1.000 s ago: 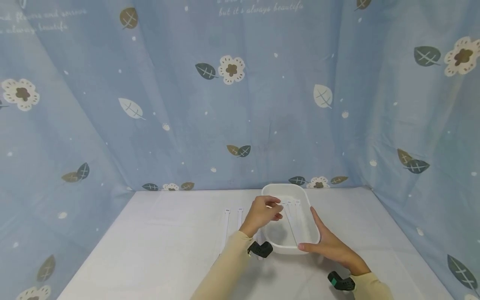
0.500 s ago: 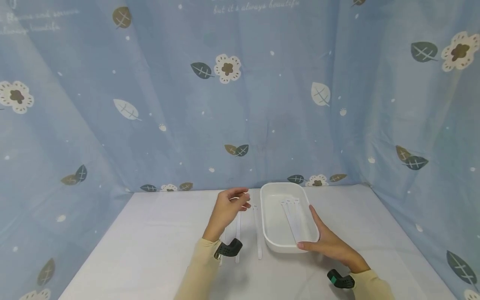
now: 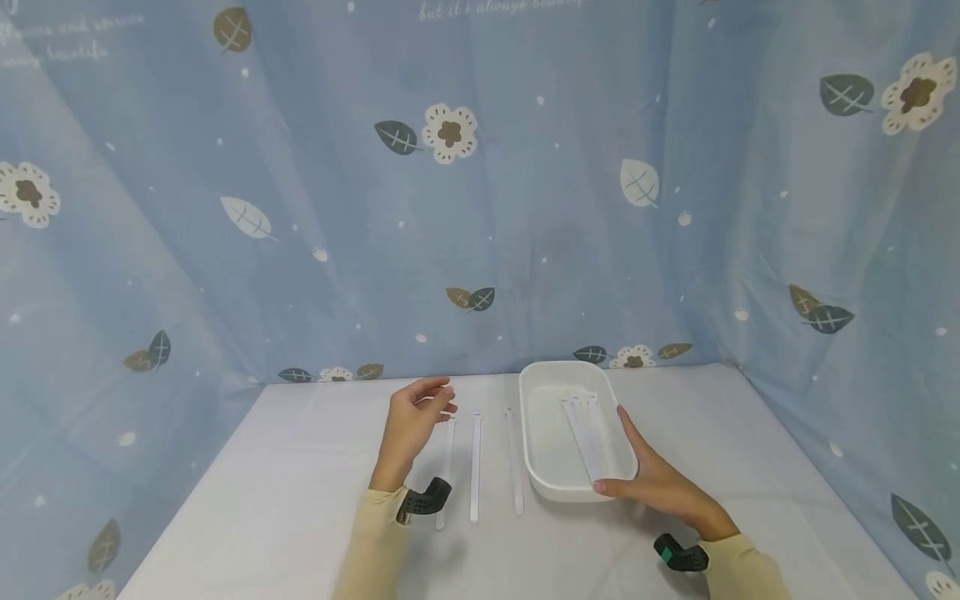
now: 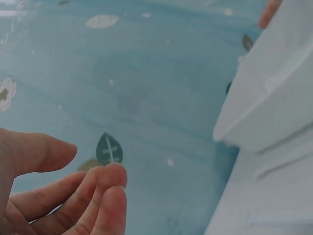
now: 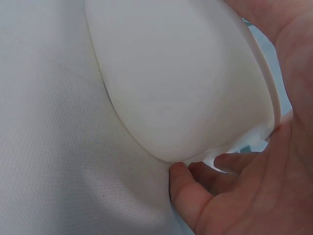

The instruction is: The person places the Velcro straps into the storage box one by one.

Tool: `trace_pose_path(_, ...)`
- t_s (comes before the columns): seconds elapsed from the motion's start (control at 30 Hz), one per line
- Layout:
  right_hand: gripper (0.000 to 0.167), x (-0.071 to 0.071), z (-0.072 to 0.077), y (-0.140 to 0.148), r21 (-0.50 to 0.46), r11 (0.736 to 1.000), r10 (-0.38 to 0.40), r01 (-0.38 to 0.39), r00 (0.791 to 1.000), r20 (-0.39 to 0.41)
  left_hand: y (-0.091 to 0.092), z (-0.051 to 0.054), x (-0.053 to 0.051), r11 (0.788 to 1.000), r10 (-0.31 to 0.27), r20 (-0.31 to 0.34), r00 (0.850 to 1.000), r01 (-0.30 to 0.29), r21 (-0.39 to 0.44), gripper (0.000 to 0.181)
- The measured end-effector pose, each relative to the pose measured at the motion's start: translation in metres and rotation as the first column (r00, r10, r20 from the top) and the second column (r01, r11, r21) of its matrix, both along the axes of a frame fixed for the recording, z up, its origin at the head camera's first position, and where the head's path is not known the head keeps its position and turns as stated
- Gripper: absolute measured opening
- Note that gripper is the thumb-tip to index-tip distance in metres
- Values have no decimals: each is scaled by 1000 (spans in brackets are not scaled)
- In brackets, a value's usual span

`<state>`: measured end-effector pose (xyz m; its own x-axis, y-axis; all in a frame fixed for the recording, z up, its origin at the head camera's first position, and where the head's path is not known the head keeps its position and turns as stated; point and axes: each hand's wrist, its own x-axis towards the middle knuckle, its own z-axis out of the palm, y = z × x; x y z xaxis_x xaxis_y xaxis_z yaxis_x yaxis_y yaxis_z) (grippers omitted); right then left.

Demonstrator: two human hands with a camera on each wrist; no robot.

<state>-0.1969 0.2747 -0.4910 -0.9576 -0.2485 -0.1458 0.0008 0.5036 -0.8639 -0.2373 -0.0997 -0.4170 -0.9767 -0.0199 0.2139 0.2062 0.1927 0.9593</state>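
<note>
My left hand (image 3: 408, 429) hovers over the left part of the white table, fingers loosely bent. In the left wrist view its thumb and fingertips stand apart with nothing between them. Just right of it lie 3 long white strips with small wider heads, like cable ties: a left strip (image 3: 448, 454), a middle strip (image 3: 476, 467) and a right strip (image 3: 514, 462). My right hand (image 3: 667, 483) grips the near right corner of a white plastic tub (image 3: 538, 477), thumb over the rim and fingers along the outside. Several similar strips (image 3: 582, 433) lie fanned inside the tub.
A white cloth (image 3: 300, 467) covers the table. Behind and on both sides hangs a blue curtain (image 3: 360, 217) with leaf and flower prints, meeting the table's back edge just beyond the tub. Each wrist wears a black camera.
My left hand has moved left from above the tub, past the strips, to beside the leftmost one, uncovering the strips on the table. The right hand keeps its grip on the tub.
</note>
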Motion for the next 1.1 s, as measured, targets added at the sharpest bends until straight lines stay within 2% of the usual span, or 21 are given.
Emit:
trace_pose_path(0.1,132,-1,-2,1,-4,1000,-4,4,1000,5,-5,-4,-3,999,35,10,999,-35,-8,28)
trace_pose_path(0.23,132,-1,-3,0,0,1000,-7,7,1000,14,-11,-12,-7,998,64,61,996,-63,-18,29)
trace_pose_path(0.57,132,-1,0,-1,-5,1000,-7,7,1000,4,-15,-38,-23,996,78,151,986,-71,-47,30)
trace_pose_path(0.8,131,-1,3,-1,-17,1000,-2,2,1000,0,-16,-51,-26,992,109,185,977,-94,-86,33)
trace_pose_path(1.1,132,-3,1,0,-5,1000,-5,6,1000,6,-18,-64,-29,984,132,227,965,-99,-150,30)
